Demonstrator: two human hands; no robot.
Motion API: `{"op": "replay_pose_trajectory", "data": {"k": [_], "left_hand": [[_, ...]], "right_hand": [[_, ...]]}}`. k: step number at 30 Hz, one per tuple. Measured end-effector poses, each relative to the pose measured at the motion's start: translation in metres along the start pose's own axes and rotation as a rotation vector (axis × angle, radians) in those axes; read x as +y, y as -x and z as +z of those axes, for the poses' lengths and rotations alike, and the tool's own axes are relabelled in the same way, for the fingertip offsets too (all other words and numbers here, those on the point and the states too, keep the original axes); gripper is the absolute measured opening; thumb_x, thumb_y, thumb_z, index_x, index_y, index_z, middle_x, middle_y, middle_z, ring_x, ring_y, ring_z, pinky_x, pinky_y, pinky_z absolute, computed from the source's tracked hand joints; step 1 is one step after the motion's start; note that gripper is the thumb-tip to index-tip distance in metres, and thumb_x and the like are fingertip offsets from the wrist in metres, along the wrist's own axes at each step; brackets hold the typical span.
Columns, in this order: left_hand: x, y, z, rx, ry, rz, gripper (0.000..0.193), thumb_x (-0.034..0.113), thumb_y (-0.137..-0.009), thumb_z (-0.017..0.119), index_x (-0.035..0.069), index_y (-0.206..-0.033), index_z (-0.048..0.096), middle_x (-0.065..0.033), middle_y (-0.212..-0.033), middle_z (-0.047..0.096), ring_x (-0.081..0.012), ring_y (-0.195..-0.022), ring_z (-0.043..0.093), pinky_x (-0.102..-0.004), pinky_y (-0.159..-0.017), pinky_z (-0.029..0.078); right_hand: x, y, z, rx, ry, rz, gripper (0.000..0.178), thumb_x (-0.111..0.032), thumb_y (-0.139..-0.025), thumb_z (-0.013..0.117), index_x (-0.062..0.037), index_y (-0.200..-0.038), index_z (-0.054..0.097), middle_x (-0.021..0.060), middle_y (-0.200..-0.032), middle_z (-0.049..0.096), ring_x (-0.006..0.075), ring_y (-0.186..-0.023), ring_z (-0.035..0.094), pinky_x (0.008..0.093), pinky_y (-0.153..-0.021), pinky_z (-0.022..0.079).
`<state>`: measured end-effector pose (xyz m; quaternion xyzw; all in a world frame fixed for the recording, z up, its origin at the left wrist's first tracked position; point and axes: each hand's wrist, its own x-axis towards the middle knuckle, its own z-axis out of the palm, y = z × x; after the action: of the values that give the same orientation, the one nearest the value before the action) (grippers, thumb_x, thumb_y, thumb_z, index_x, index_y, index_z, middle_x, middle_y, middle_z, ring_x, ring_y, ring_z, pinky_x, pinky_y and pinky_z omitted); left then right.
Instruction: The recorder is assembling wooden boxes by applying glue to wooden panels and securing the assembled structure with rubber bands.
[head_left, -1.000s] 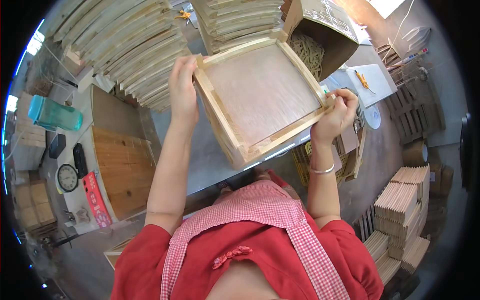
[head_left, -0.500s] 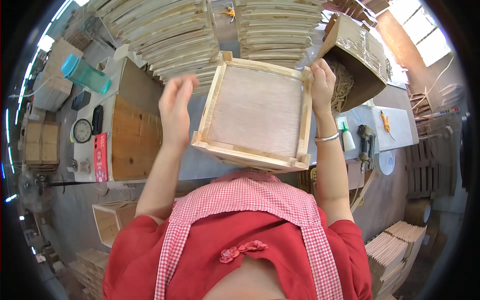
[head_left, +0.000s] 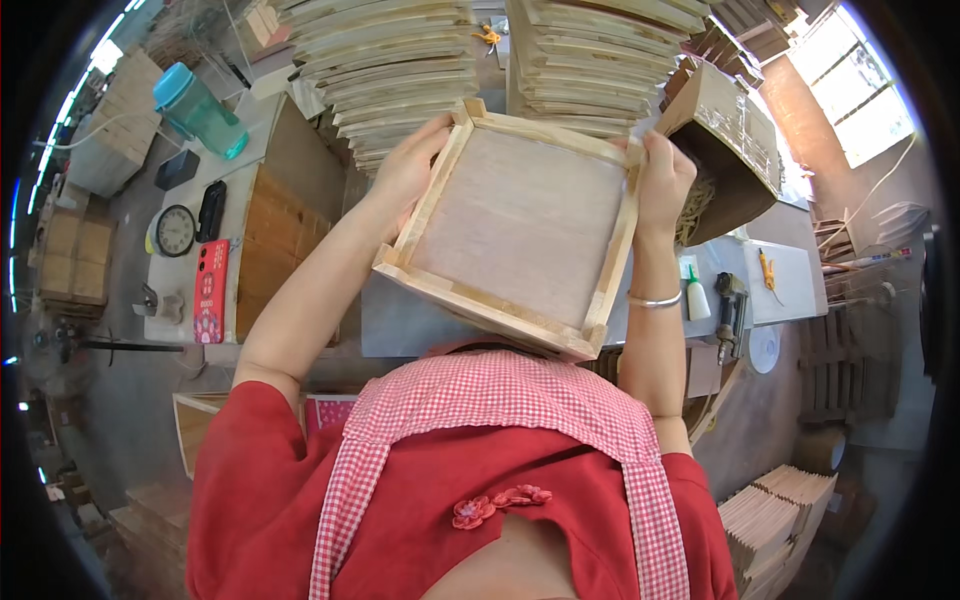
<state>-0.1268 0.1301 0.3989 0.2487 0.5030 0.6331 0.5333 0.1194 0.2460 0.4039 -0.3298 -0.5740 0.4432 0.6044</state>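
In front of my chest, a square wooden box (head_left: 517, 222) is held up at a slant. Pale wood strips edge its flat panel, with small blocks at the corners. My left hand (head_left: 408, 172) grips its left side near the far corner, the fingers partly hidden behind the frame. At the far right corner my right hand (head_left: 662, 185) is closed on the frame edge, thumb toward the top. A grey work table (head_left: 390, 325) lies beneath the box.
Tall stacks of wooden panels (head_left: 400, 70) stand beyond the box. To the right are a cardboard box (head_left: 735, 130) of stringy filling, a glue bottle (head_left: 697, 295) and an air tool (head_left: 731, 310). A blue water bottle (head_left: 205, 112) and a red phone-like object (head_left: 211, 290) lie left.
My left hand, free and raised beside the box before, has moved in and taken hold of its left side. The box has turned slightly clockwise. My right hand keeps its grip.
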Motion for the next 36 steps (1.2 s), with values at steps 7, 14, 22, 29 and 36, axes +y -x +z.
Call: {"op": "replay_pose_trajectory", "data": {"k": [7, 14, 22, 29, 36], "left_hand": [[-0.064, -0.016, -0.077, -0.112, 0.345, -0.081, 0.042, 0.021, -0.103, 0.047, 0.010, -0.144, 0.049, -0.0057, -0.123, 0.064, -0.0142, -0.106, 0.062, -0.0308, -0.087, 0.053], [-0.133, -0.058, -0.189, 0.090, 0.072, -0.247, 0.041, 0.033, -0.104, 0.045, 0.012, -0.138, 0.053, -0.0092, -0.135, 0.058, -0.0216, -0.122, 0.055, -0.0411, -0.100, 0.044], [-0.067, -0.062, -0.171, 0.196, -0.038, -0.215, 0.049, 0.040, -0.106, 0.039, 0.005, -0.136, 0.055, -0.0109, -0.140, 0.055, -0.0243, -0.137, 0.044, -0.0478, -0.112, 0.027], [-0.105, -0.092, -0.173, 0.481, -0.220, -0.398, 0.038, 0.040, -0.098, 0.054, 0.006, -0.112, 0.064, -0.0077, -0.115, 0.064, -0.0236, -0.109, 0.056, -0.0507, -0.099, 0.037], [-0.138, -0.113, -0.159, 0.735, -0.180, -0.401, 0.027, 0.030, -0.094, 0.059, 0.004, -0.097, 0.066, -0.0097, -0.102, 0.066, -0.0262, -0.092, 0.062, -0.0451, -0.077, 0.051]], "right_hand": [[-0.017, -0.010, 0.082, -0.191, 0.520, -0.016, 0.036, -0.024, -0.090, 0.055, 0.0030, -0.073, 0.073, 0.0055, -0.065, 0.067, 0.0075, -0.057, 0.054, 0.0246, -0.054, 0.042], [0.044, 0.026, 0.185, -0.351, 0.896, -0.043, 0.038, -0.035, -0.083, 0.054, -0.0030, -0.078, 0.074, 0.0231, -0.072, 0.067, 0.0433, -0.071, 0.066, 0.0483, -0.071, 0.054], [0.130, 0.045, 0.246, -0.546, 1.029, 0.042, 0.045, -0.039, -0.086, 0.051, -0.0011, -0.080, 0.075, 0.0246, -0.080, 0.070, 0.0406, -0.079, 0.071, 0.0469, -0.076, 0.057], [0.175, 0.078, 0.213, -1.092, 0.890, 0.155, 0.046, -0.039, -0.091, 0.053, -0.0019, -0.111, 0.070, 0.0228, -0.112, 0.069, 0.0393, -0.102, 0.068, 0.0451, -0.094, 0.051], [0.092, 0.001, -0.061, -0.548, 0.573, -0.048, 0.014, -0.009, -0.094, 0.062, 0.0022, -0.098, 0.069, 0.0105, -0.089, 0.069, 0.0162, -0.085, 0.065, 0.0301, -0.079, 0.051]]}}
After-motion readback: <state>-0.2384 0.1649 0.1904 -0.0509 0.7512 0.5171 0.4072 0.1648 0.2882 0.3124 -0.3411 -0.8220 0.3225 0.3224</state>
